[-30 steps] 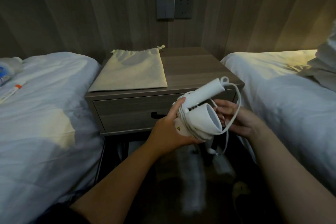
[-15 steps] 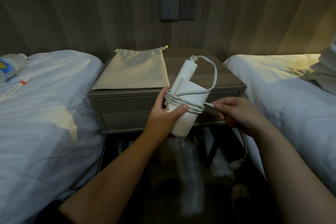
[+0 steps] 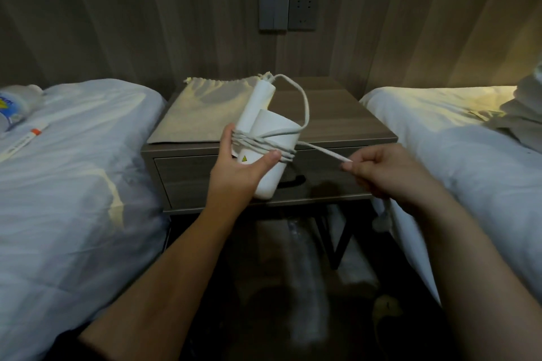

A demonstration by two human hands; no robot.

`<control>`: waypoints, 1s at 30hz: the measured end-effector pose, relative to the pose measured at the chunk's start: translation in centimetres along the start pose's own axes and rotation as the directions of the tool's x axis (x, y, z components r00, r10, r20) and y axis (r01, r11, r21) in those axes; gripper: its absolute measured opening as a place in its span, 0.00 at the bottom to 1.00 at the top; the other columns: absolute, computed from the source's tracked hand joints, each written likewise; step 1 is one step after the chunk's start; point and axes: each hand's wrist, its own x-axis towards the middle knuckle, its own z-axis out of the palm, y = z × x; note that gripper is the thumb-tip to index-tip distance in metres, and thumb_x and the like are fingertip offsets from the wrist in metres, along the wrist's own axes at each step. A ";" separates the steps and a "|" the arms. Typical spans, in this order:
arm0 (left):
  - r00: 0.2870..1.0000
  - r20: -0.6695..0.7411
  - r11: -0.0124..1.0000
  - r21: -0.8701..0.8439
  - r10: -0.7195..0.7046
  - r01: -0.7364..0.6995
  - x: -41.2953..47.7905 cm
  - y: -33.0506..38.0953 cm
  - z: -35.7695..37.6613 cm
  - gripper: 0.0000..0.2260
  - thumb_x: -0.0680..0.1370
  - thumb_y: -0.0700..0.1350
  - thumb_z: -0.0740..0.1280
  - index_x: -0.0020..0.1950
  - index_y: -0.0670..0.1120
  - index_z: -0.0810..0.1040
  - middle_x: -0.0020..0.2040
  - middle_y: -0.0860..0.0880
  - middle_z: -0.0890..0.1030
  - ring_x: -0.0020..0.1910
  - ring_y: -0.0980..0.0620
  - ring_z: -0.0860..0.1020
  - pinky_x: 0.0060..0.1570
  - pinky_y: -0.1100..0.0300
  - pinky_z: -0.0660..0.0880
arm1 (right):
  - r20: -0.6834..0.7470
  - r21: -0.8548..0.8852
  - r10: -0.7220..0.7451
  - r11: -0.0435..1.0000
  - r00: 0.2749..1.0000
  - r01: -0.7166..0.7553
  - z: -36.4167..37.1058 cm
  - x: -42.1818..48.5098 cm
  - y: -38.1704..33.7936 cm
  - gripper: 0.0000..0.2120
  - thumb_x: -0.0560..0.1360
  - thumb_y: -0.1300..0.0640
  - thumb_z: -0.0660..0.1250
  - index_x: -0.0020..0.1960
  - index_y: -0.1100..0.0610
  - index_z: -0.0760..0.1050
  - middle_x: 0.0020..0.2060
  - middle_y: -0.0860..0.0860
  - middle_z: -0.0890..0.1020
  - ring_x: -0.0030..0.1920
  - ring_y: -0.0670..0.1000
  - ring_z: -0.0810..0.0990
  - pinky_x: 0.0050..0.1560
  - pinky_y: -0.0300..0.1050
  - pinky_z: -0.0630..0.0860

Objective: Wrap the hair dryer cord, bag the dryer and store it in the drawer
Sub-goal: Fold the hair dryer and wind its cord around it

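— Between the beds (image 3: 73, 170), at 12 o'clock, where is the dryer (image 3: 265, 138) sitting?
— It is hanging upright before the closed drawer (image 3: 190, 179). The left hand (image 3: 237, 173) is gripping its body, thumb pressing the cord (image 3: 322, 151) coils.
— And the right hand (image 3: 390, 170)?
— At 3 o'clock of the dryer, apart from the left, it is pinching the cord and pulling it taut.
— And the bag (image 3: 199, 114)?
— It is lying flat on the nightstand (image 3: 346, 114), at 11 o'clock of the dryer.

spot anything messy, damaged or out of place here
Nothing damaged or spilled. A bottle and a pen-like item lie loose on the left bed, odd for bedding. The cord is only part wrapped round the hair dryer.
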 end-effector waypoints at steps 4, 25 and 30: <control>1.000 -0.002 0.982 0.188 -0.009 0.010 0.1 -0.3 -0.5 0.44 0.65 0.55 0.76 0.74 0.62 0.53 0.69 0.51 0.70 0.61 0.52 0.72 0.59 0.58 0.70 | 0.083 -0.172 -0.112 0.977 0.990 0.125 1.1 -0.8 -1.2 0.08 0.74 0.56 0.68 0.36 0.51 0.80 0.18 0.45 0.73 0.20 0.40 0.69 0.28 0.34 0.64; 0.982 0.144 0.819 0.545 0.122 -0.181 0.1 -0.4 -0.1 0.48 0.63 0.62 0.74 0.73 0.64 0.46 0.65 0.49 0.74 0.58 0.46 0.75 0.59 0.52 0.72 | 0.282 -0.380 -0.181 0.880 0.942 0.283 2.5 -2.7 -3.1 0.08 0.75 0.55 0.66 0.46 0.57 0.83 0.40 0.58 0.83 0.40 0.53 0.80 0.41 0.44 0.73; 0.917 0.235 0.552 0.740 0.321 -0.383 -0.1 -1.0 -0.1 0.51 0.61 0.66 0.72 0.75 0.60 0.45 0.60 0.46 0.77 0.56 0.47 0.76 0.56 0.50 0.74 | 0.391 -0.556 -0.042 0.786 0.919 0.272 2.7 -3.2 -3.1 0.07 0.74 0.55 0.65 0.46 0.56 0.81 0.42 0.53 0.83 0.42 0.51 0.79 0.44 0.46 0.75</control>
